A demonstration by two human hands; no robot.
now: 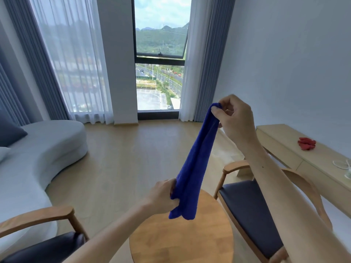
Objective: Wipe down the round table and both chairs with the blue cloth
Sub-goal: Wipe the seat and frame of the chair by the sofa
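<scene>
Cloth (pixel 195 162) hides left hand's (pixel 161 196) fingers.

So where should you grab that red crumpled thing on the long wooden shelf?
Probably from above, pinching the raised folds in the middle of the red crumpled thing. It lies bunched in a low heap on the long wooden shelf, with the wall close behind, so the top is the open side. What it is exactly is unclear.

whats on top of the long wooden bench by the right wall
On the bench lie a crumpled red cloth and, nearer the camera, a clear glass item at the frame edge. The bench's near end is cut off.
</scene>
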